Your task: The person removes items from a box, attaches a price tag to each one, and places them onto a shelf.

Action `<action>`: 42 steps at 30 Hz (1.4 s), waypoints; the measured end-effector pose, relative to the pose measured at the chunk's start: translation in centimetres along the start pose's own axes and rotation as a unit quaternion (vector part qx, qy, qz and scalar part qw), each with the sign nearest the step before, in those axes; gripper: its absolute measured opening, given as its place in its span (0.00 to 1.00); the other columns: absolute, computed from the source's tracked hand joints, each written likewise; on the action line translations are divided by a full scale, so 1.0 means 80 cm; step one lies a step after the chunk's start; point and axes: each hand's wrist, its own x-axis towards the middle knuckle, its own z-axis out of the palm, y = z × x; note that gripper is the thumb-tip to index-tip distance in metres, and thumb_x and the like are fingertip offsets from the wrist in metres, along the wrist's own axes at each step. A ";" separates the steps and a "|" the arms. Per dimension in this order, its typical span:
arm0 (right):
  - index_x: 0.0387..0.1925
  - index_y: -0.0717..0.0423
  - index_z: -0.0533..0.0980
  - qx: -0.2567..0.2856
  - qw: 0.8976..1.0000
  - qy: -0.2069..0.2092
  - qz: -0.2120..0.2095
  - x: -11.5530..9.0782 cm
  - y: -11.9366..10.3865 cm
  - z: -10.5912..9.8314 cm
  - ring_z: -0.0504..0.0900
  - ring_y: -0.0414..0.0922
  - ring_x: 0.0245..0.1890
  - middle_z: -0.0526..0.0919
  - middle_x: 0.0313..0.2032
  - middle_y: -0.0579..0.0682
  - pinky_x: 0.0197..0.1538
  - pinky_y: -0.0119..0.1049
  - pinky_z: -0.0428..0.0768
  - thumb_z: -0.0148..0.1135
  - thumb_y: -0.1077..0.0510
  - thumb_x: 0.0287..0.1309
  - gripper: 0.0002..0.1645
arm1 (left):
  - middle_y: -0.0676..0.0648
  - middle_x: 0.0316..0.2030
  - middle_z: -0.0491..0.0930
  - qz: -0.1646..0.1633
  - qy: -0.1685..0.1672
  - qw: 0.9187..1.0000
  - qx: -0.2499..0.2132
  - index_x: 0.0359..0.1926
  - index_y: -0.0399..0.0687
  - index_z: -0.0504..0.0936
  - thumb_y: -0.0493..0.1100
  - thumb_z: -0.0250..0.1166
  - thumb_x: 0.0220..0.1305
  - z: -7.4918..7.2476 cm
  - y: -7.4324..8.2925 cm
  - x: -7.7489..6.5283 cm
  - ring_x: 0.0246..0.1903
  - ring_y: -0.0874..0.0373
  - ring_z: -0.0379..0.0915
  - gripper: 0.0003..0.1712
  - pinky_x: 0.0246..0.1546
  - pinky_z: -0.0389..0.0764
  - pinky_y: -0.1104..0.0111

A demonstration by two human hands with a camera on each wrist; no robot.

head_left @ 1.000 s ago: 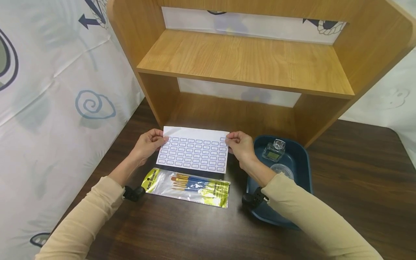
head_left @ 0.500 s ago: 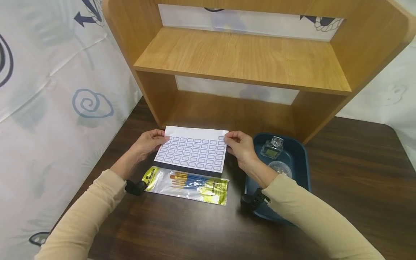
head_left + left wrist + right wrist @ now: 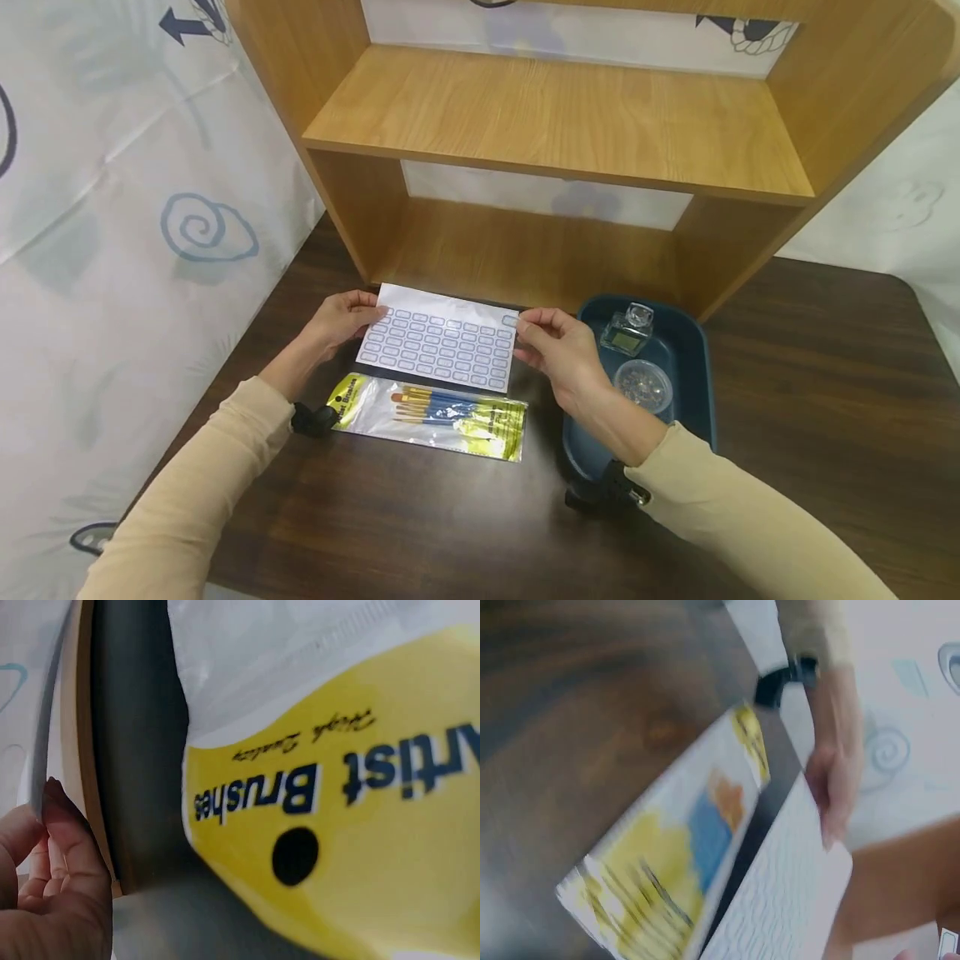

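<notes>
A white sheet of labels (image 3: 435, 343), printed with rows of blue-outlined boxes, is held up in front of the shelf. My left hand (image 3: 341, 321) pinches its left edge between thumb and fingers; the left wrist view shows that grip edge-on. At the sheet's upper right corner, my right hand (image 3: 562, 354) pinches a single small label (image 3: 510, 320), which overlaps the sheet in the head view. In the right wrist view this label (image 3: 949, 943) appears apart from the sheet, near the fingertips. Just below the sheet lies a clear-and-yellow packet of artist brushes (image 3: 431, 417).
A wooden shelf unit (image 3: 555, 108) stands behind the hands. At right, a dark blue tray (image 3: 703, 375) holds a square glass bottle (image 3: 628, 329) and a round clear container (image 3: 643, 386). The dark wood table (image 3: 420, 517) extends in front of the packet.
The right hand has eased off the sheet's right edge, its wrist turning, with the small label in its fingers. The sheet has tilted slightly, its right side lower. The head view has shifted a little.
</notes>
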 end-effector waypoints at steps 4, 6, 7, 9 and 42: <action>0.44 0.64 0.74 0.010 1.000 -0.020 0.005 -0.020 0.024 0.010 0.77 0.42 0.31 0.76 0.34 0.51 0.38 0.32 0.81 0.58 0.67 0.60 0.10 | 0.45 0.41 0.76 -0.010 0.033 0.999 0.031 0.54 0.38 0.70 0.48 0.60 0.65 0.001 -0.005 0.002 0.35 0.58 0.73 0.23 0.35 0.76 0.76; 0.42 0.65 0.74 0.014 0.999 -0.031 0.006 -0.028 0.036 0.016 0.77 0.41 0.30 0.76 0.32 0.51 0.37 0.32 0.81 0.58 0.69 0.59 0.09 | 0.43 0.43 0.76 -0.010 0.044 0.998 0.039 0.54 0.38 0.71 0.48 0.60 0.65 0.001 -0.008 0.000 0.37 0.57 0.72 0.23 0.36 0.76 0.76; 0.41 0.65 0.73 0.017 0.999 -0.036 0.006 -0.032 0.043 0.018 0.77 0.42 0.30 0.75 0.31 0.51 0.36 0.32 0.81 0.58 0.69 0.59 0.08 | 0.42 0.44 0.76 -0.008 0.046 0.998 0.040 0.54 0.38 0.71 0.48 0.60 0.65 0.001 -0.009 -0.001 0.37 0.56 0.72 0.23 0.37 0.76 0.76; 0.39 0.65 0.73 0.017 0.999 -0.045 0.011 -0.038 0.053 0.023 0.78 0.42 0.30 0.75 0.30 0.50 0.36 0.32 0.81 0.58 0.70 0.58 0.07 | 0.40 0.46 0.77 0.004 0.052 0.997 0.049 0.56 0.38 0.71 0.47 0.60 0.65 0.000 -0.012 -0.003 0.39 0.54 0.73 0.24 0.40 0.78 0.73; 0.34 0.69 0.75 -0.109 0.991 -0.059 -0.040 -0.027 0.127 0.033 0.68 0.37 0.18 0.74 0.21 0.46 0.19 0.24 0.68 0.61 0.68 0.54 0.06 | 0.45 0.24 0.81 0.140 -0.207 0.961 0.118 0.31 0.40 0.81 0.36 0.67 0.55 0.113 0.011 -0.103 0.20 0.63 0.68 0.04 0.18 0.66 0.76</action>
